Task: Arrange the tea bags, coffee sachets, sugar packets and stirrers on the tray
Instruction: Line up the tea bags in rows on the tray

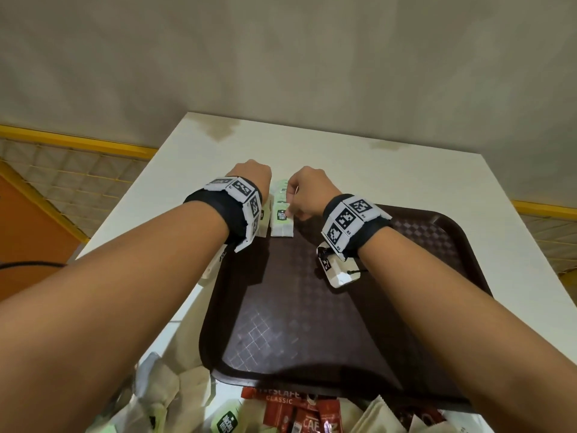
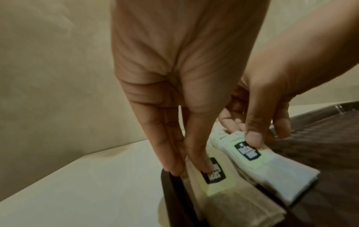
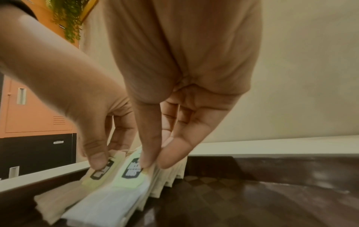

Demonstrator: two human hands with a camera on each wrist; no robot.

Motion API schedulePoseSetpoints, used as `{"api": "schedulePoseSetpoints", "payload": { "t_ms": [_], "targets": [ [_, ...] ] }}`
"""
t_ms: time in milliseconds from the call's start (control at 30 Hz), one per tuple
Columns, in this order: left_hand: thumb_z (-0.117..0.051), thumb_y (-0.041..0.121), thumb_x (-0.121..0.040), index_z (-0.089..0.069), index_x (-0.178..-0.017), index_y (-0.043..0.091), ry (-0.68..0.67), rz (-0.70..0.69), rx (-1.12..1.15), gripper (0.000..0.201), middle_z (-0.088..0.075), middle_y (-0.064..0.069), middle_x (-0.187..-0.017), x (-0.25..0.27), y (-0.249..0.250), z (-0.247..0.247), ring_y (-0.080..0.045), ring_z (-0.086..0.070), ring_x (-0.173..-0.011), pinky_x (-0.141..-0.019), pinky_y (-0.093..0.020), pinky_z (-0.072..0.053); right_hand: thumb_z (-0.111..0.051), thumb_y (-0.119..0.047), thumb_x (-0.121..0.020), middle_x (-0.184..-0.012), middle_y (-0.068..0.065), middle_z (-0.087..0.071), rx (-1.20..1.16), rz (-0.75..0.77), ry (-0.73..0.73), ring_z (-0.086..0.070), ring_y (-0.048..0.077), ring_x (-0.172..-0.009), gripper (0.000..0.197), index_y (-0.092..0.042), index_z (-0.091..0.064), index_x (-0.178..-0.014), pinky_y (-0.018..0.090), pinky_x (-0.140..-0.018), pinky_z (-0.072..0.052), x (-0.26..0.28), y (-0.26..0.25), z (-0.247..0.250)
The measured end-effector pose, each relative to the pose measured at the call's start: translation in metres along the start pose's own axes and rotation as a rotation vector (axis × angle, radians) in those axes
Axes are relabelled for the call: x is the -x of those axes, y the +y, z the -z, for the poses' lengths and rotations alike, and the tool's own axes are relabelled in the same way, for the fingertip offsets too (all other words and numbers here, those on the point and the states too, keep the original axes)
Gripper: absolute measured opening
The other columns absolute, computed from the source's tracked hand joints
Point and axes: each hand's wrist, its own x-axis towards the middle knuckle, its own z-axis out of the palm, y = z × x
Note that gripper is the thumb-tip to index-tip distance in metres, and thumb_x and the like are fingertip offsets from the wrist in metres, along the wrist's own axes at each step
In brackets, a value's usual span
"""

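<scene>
A dark brown tray (image 1: 312, 323) lies on the white table (image 1: 406, 173). Two stacks of pale green-tagged tea bags lie side by side in its far left corner. My left hand (image 2: 189, 169) pinches the left stack (image 2: 233, 199), thumb on the top tag and fingers down its outer side by the tray rim (image 2: 174, 192). My right hand (image 3: 158, 162) pinches the right stack (image 3: 116, 202) between thumb and fingers. In the head view the left hand (image 1: 254, 178) and the right hand (image 1: 304, 195) hide most of both stacks; the right stack (image 1: 282, 223) shows between them.
Along the table's near edge lie red coffee sachets (image 1: 299, 414), loose tea bags (image 1: 226, 420), pale paper packets (image 1: 381, 417) and a crumpled white bag (image 1: 162, 389). A beige wall rises behind the table. An orange cabinet (image 3: 35, 107) stands to the left.
</scene>
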Motion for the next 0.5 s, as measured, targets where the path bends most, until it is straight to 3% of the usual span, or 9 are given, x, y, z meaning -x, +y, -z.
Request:
{"api": "schedulePoseSetpoints", "payload": {
  "t_ms": [100,267,367,433,500],
  "targets": [
    [-0.067,0.002,-0.086,-0.065,-0.107,0.000,0.006,0.004,-0.010,0.022,-0.065,-0.018,-0.108,-0.001,-0.004,-0.002,-0.036,-0.065,-0.100,-0.076,-0.035,-0.050,-0.066,0.009,-0.080,-0.075,0.017,-0.071,0.012,0.008,0.041,-0.070,0.022,-0.059,0.013,-0.002,-0.061,-0.075,0.044,-0.062,-0.061,-0.001,0.001,-0.005],
    [-0.068,0.002,-0.086,-0.063,-0.106,-0.001,0.062,0.026,-0.027,0.021,-0.059,-0.016,-0.097,0.015,-0.005,0.006,-0.031,-0.058,-0.082,-0.069,-0.030,-0.045,-0.082,-0.001,-0.070,-0.083,0.017,-0.068,0.008,-0.007,0.044,-0.071,0.032,-0.071,0.025,-0.004,-0.058,-0.078,0.046,-0.063,-0.061,0.012,-0.006,0.001],
    [-0.070,0.003,-0.085,-0.063,-0.109,-0.001,0.169,-0.018,0.019,0.026,-0.063,-0.017,-0.111,0.048,-0.007,0.030,-0.033,-0.061,-0.092,-0.074,-0.034,-0.046,-0.084,-0.009,-0.072,-0.077,0.010,-0.063,-0.064,0.034,0.110,-0.068,0.027,-0.066,0.029,-0.006,-0.057,-0.082,0.038,-0.057,-0.061,0.038,-0.018,0.016],
    [-0.076,0.010,-0.082,-0.063,-0.111,0.001,0.217,-0.067,0.097,0.033,-0.064,-0.014,-0.109,0.086,-0.010,0.049,-0.032,-0.061,-0.099,-0.078,-0.036,-0.045,-0.083,-0.011,-0.075,-0.073,0.007,-0.061,-0.117,0.094,0.122,-0.065,0.020,-0.059,0.026,-0.007,-0.058,-0.082,0.029,-0.052,-0.059,0.069,-0.030,0.026],
    [-0.078,0.015,-0.081,-0.065,-0.106,0.007,0.247,-0.097,0.179,0.029,-0.066,-0.007,-0.098,0.135,-0.016,0.066,-0.024,-0.060,-0.085,-0.070,-0.032,-0.043,-0.081,-0.015,-0.077,-0.072,0.005,-0.063,-0.103,0.194,0.060,-0.065,0.013,-0.058,0.023,-0.006,-0.061,-0.084,0.023,-0.053,-0.058,0.105,-0.042,0.030]
  ]
}}
